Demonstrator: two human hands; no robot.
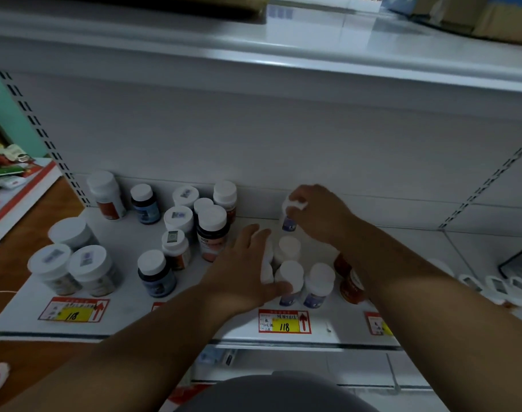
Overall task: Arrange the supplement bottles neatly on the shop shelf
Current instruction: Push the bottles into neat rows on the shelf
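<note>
Right hand (316, 212) pinched a purple-label bottle (289, 217) by its cap, near the shelf (129, 233) back wall. Left hand (248, 263), fingers spread, steadied the white-capped cluster (289, 275). Mid-arranging; next likely setting the bottle behind its row.

A white metal shop shelf (129, 281) is spanning the frame's middle, carrying white-capped supplement bottles (176, 230) standing scattered at left and clustered at centre (319, 281). Red-and-yellow price labels (284, 321) are sitting along its front edge.
</note>
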